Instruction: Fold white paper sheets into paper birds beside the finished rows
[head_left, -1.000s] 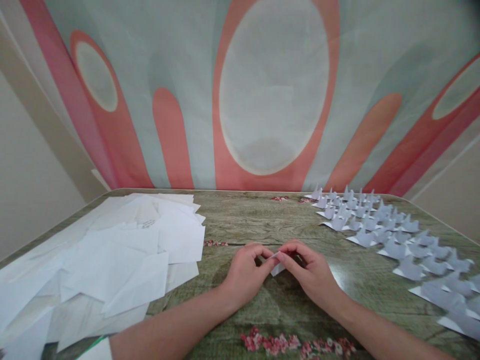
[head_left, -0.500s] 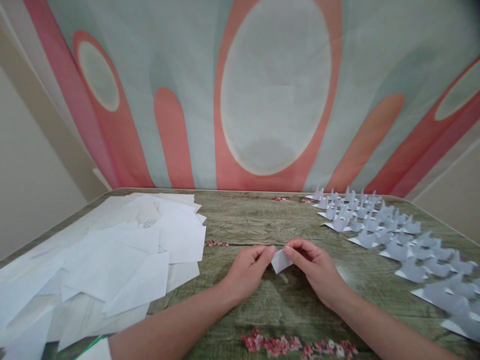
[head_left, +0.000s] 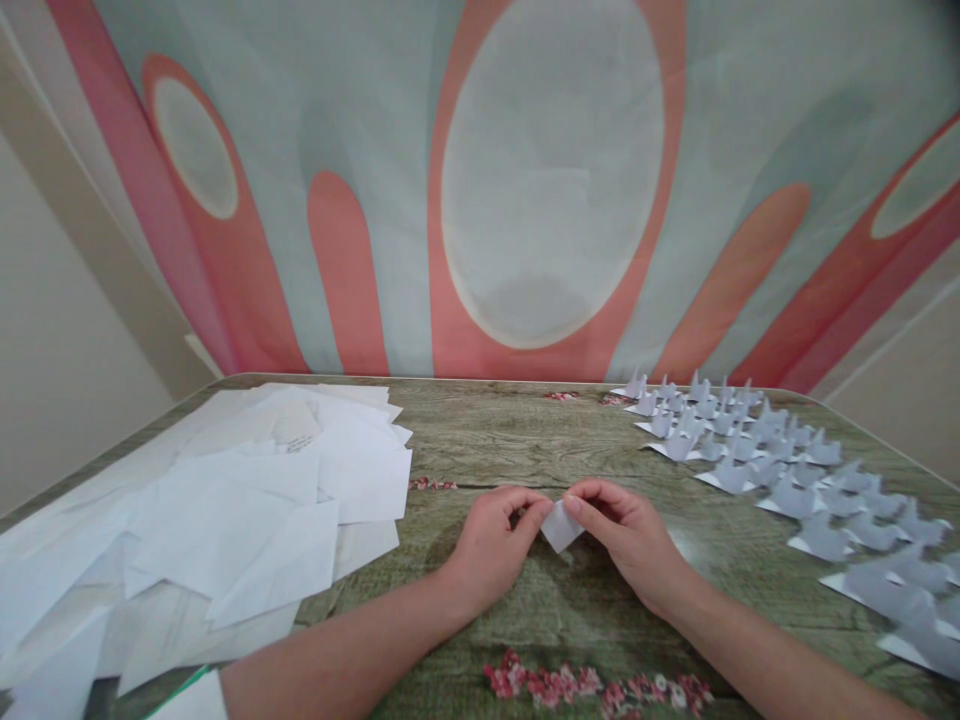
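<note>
Behind the wood-grain table (head_left: 525,430) hangs a pale cloth backdrop (head_left: 547,180) with coral ovals and stripes. Near the table's middle, both hands meet over a small folded paper piece (head_left: 561,526). The left hand (head_left: 491,545) pinches its left edge with thumb and forefinger, the other fingers curled in. The right hand (head_left: 628,540) grips its upper right part the same way, thumb on the near face. The piece sits between the two sets of fingertips, just above the tabletop; it is a small white diamond-like shape, its long axis tilted from lower left to upper right, with a corner pointing down toward the person. A loose heap of white paper sheets (head_left: 210,520) covers the table's left side. Rows of folded paper figures (head_left: 780,470) stand along the right side.
</note>
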